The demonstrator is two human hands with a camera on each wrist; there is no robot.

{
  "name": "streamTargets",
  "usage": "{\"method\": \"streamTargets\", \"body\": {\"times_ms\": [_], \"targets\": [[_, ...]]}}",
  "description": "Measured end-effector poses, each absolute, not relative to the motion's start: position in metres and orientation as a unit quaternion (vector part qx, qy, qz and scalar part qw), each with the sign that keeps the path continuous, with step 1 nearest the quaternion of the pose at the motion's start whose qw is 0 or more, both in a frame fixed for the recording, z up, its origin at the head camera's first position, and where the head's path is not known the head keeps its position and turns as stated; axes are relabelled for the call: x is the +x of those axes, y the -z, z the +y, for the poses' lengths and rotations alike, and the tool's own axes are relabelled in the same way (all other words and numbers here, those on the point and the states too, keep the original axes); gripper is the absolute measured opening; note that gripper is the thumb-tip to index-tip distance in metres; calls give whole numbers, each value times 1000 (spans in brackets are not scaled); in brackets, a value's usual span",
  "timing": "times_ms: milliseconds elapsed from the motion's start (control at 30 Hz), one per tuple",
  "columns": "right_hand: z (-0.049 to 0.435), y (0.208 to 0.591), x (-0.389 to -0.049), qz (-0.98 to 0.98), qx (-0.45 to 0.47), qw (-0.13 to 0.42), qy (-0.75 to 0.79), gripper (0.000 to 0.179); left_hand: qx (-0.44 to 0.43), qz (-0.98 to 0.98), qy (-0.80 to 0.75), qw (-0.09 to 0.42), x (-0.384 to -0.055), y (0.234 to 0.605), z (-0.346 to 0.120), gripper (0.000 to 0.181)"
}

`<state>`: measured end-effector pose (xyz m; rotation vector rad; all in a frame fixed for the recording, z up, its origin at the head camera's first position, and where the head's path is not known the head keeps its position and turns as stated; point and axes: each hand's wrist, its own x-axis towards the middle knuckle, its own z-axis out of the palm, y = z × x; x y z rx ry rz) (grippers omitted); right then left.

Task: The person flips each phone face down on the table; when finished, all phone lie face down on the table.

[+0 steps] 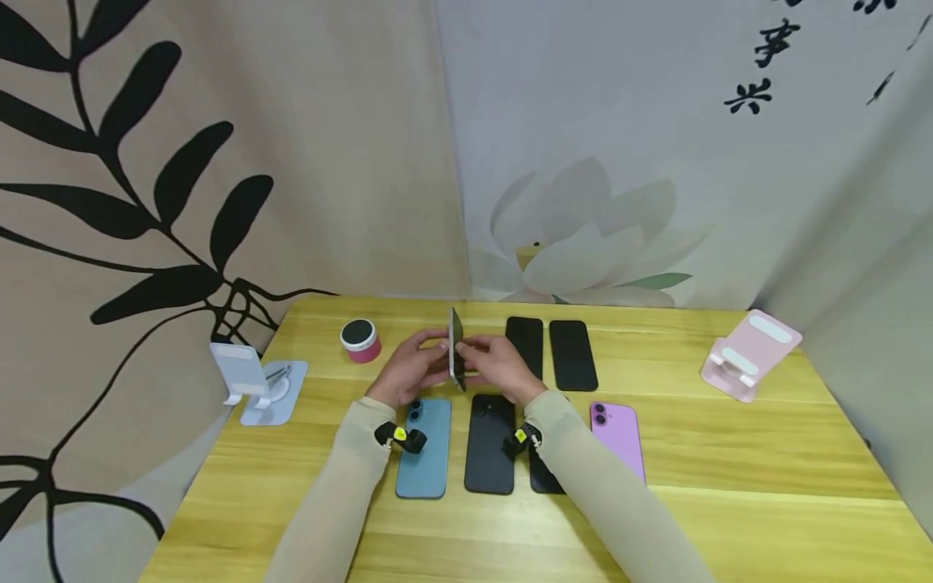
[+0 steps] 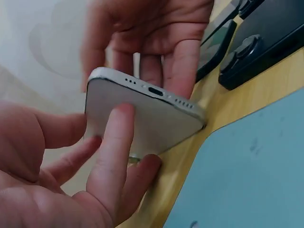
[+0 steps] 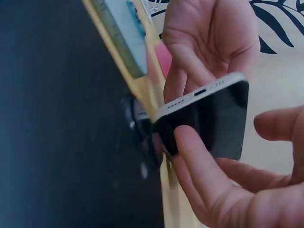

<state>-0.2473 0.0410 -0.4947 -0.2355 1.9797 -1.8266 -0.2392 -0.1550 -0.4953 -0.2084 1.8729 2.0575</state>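
A smartphone (image 1: 455,350) with a light metal frame stands upright on edge between both hands. Its screen faces the right hand and its pale back the left. My left hand (image 1: 412,368) has its thumb at the phone's edge and fingertips on the back (image 2: 147,128). With extended fingers, my right hand (image 1: 503,368) presses the dark screen (image 3: 209,123); its thumb stands apart from the glass in the right wrist view. Near the wrists lie a blue phone (image 1: 430,470) and a black phone (image 1: 490,453), both camera side up. The right sleeve partly hides another dark phone (image 1: 543,478).
Two black phones (image 1: 573,356) (image 1: 525,344) lie behind the right hand. A purple phone (image 1: 619,437) is right of the sleeve. A white stand (image 1: 266,393) is at the left, a pink stand (image 1: 751,354) at the right. A pink-and-white jar (image 1: 362,348) stands at the back left.
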Motion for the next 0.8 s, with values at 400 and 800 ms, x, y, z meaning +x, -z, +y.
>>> {"method": "streamTargets", "body": {"times_ms": [400, 800], "targets": [[41, 487, -246, 718, -102, 217, 653, 40, -45, 714, -672, 190, -238, 490, -144, 46], [47, 467, -234, 749, -86, 172, 633, 43, -92, 689, -701, 160, -235, 498, -153, 43]]}}
